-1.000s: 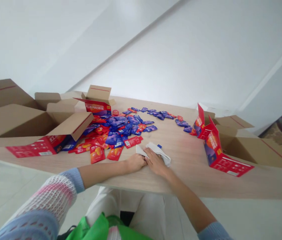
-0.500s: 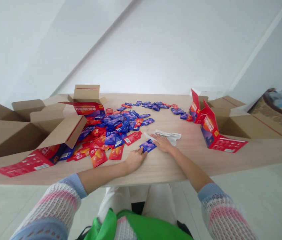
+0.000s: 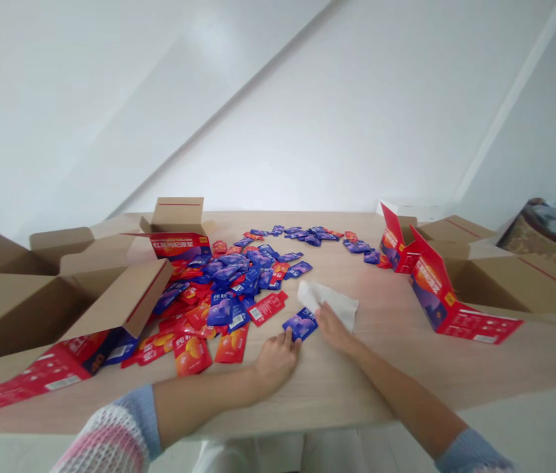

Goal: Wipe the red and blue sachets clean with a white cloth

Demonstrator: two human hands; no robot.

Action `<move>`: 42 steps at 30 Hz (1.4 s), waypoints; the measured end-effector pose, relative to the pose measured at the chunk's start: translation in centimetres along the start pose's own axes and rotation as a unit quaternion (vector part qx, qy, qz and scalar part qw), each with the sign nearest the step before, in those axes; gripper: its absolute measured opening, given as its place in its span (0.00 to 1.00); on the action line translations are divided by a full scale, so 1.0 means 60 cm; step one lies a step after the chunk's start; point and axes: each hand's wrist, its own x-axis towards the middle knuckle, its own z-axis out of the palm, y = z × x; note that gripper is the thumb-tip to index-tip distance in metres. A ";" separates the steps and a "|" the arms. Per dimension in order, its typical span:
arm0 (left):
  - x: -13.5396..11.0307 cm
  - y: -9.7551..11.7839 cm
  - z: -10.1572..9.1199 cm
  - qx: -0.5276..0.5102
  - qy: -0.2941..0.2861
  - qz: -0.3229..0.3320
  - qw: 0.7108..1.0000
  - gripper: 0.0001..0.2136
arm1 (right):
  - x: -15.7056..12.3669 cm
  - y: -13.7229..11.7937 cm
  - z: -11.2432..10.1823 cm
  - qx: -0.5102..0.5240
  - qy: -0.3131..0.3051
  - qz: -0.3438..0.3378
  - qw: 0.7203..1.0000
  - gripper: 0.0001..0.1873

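Observation:
A blue sachet (image 3: 300, 324) lies flat on the table between my hands. The fingertips of my left hand (image 3: 275, 361) touch its lower left edge, and my right hand (image 3: 334, 328) sits against its right end. Under those right fingers is a crumpled white cloth (image 3: 329, 303), spread out towards the far side. To the left of my left hand, a large heap of blue and red sachets (image 3: 228, 289) covers the wood, and a loose arc of them (image 3: 314, 236) runs across the far side.
Open cardboard cartons (image 3: 21, 309) fill the left end of the wooden table (image 3: 479, 368), with more (image 3: 514, 282) at the right. Flattened red printed boxes (image 3: 435, 282) stand near the right cartons. A patterned object (image 3: 553, 230) sits beyond them.
The blue sachet, mostly hidden under the cloth a second ago, now lies out between my hands. The cloth lies flatter, and the view has tilted, placing the table lower in the picture.

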 end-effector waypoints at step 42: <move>0.001 -0.003 0.013 0.000 0.014 -0.001 1.000 0.18 | 0.033 0.060 -0.020 -0.107 -0.210 -0.032 0.971 0.27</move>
